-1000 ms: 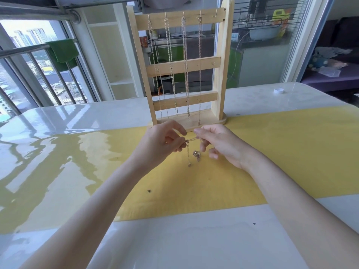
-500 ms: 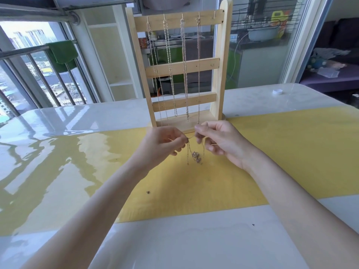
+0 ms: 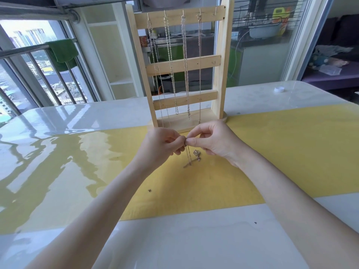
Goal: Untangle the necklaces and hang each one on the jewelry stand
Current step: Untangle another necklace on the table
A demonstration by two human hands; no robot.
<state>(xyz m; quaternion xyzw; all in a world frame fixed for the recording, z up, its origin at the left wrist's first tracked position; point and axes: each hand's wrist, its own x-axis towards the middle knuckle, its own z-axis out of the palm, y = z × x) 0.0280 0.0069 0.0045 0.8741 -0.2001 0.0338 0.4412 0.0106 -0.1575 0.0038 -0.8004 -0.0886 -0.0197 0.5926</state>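
A thin silver necklace (image 3: pixel 188 156) dangles between my two hands just in front of the wooden jewelry stand (image 3: pixel 183 64). My left hand (image 3: pixel 162 145) and my right hand (image 3: pixel 211 141) both pinch the chain at its top, fingertips almost touching. A small knotted clump with a pendant (image 3: pixel 196 154) hangs below and rests near the yellow mat (image 3: pixel 272 152). Several silver chains (image 3: pixel 185 65) hang from hooks on the stand's top bar; the rightmost hook (image 3: pixel 215 12) is bare.
The stand sits at the mat's far edge on a glossy white table (image 3: pixel 174 239). A small dark speck (image 3: pixel 149 190) lies on the mat near my left forearm. A white cap (image 3: pixel 279 89) sits at the far right. Railing and window are to the left.
My two hands have drawn closer together, pinching the chain at one spot. The dangling chain and knot have sunk a little toward the mat.
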